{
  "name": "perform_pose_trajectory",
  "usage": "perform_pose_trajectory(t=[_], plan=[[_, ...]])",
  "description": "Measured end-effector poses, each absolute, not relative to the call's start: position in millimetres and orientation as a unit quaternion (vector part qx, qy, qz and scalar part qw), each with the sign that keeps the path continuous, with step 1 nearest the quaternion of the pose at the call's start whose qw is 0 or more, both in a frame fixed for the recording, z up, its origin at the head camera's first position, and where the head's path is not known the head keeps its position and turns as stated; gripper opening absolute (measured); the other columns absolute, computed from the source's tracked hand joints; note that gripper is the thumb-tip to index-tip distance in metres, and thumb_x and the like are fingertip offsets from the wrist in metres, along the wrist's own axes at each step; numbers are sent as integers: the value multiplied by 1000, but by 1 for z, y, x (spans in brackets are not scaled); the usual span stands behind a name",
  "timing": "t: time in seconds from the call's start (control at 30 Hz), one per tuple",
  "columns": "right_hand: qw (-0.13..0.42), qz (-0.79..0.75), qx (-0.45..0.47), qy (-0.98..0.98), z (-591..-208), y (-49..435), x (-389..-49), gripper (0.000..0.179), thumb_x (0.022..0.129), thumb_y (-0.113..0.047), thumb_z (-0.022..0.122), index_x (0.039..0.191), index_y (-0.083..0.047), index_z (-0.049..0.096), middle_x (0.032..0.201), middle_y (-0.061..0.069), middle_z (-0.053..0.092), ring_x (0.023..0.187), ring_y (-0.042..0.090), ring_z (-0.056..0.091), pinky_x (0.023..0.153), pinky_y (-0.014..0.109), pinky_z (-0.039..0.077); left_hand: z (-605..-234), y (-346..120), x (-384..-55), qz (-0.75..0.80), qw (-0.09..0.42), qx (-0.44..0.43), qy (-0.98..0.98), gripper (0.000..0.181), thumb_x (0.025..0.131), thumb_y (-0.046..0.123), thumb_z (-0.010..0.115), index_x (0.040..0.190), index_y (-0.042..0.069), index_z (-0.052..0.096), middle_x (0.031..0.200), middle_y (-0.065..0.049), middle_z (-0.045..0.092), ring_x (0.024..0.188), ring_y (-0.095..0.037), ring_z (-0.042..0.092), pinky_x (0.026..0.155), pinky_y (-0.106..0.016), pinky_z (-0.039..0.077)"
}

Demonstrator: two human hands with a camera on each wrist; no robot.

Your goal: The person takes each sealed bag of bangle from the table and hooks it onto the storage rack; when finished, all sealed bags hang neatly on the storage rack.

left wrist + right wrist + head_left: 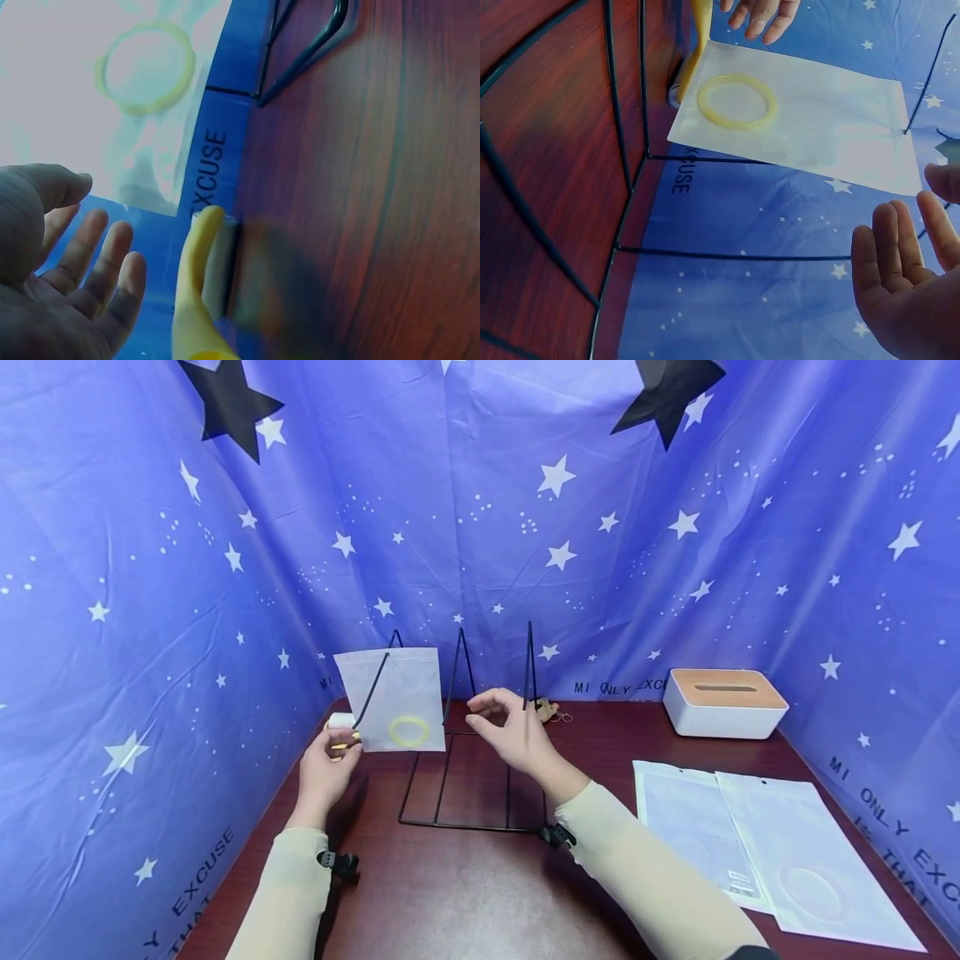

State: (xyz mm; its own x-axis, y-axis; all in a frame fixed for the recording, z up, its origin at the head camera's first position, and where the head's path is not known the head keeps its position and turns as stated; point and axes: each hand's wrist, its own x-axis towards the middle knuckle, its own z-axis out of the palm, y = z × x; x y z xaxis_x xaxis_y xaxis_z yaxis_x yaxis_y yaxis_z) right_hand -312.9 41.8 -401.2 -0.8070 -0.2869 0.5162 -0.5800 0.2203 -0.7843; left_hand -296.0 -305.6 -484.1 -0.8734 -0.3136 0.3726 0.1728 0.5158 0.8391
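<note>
A white translucent pouch (pixel 390 693) with a yellow ring (pixel 408 731) showing through it hangs on the left prong of a black wire rack (pixel 472 827). The prong pokes through near the pouch's top edge. My left hand (pixel 330 768) is by the pouch's lower left corner, its fingers loosely bent and holding nothing in the left wrist view. Close to that hand is a yellow curved piece (pixel 196 285) beside a white cylinder (pixel 341 720); their kind is unclear. Around the rack's right prongs, my right hand (pixel 517 735) has its fingers relaxed, nothing between them.
Two flat white pouches (pixel 690 827) lie overlapping on the table at the right. A white tissue box (pixel 723 714) with a wooden lid stands at the back right. Behind the rack is a small tan item (pixel 546 708). Blue star-printed cloth (pixel 480 527) encloses the table.
</note>
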Motion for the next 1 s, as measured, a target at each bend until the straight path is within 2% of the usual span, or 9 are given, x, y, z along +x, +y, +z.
perform_pose_trajectory(t=[0.2,0.3,0.47,0.57,0.77,1.0], plan=[[161,523,301,-781,-405,66,-294,13,95,-14,79,107,-15,74,102,-4,67,95,11,68,87,36,56,-482,-300,-286,-489,272,28,-828,22,94,7,78,114,2,71,110,-14,74,99,-32,70,76,-12,49],[171,528,307,-773,-407,79,-285,14,94,-10,79,107,-15,74,104,-2,67,98,13,69,90,38,57,-483,-297,-281,-480,280,24,-831,18,94,10,79,110,5,72,104,-10,75,94,-25,69,77,-16,51],[205,525,307,-767,-409,102,-275,17,92,-5,80,105,-15,76,103,0,68,95,17,68,85,32,56,-487,-292,-271,-491,258,-8,-832,18,95,14,79,111,8,74,98,-7,75,86,-13,67,76,-23,51],[235,490,297,-786,-413,116,-271,20,90,-7,82,105,-18,76,104,-6,69,99,15,66,88,30,51,-487,-289,-266,-507,240,-43,-827,19,96,15,79,113,9,74,97,-7,74,84,-11,67,74,-25,51],[259,458,267,-807,-416,147,-267,23,89,-10,84,107,-22,76,106,-11,69,100,12,66,89,28,47,-468,-271,-247,-525,211,-98,-819,19,96,5,77,113,1,72,96,-15,73,84,-18,67,72,-26,52],[251,433,238,-833,-416,179,-263,21,91,-12,82,108,-22,75,105,-3,70,97,15,66,86,30,44,-456,-260,-237,-524,187,-130,-821,21,96,3,75,115,-3,69,98,-17,72,89,-27,68,75,-31,55]])
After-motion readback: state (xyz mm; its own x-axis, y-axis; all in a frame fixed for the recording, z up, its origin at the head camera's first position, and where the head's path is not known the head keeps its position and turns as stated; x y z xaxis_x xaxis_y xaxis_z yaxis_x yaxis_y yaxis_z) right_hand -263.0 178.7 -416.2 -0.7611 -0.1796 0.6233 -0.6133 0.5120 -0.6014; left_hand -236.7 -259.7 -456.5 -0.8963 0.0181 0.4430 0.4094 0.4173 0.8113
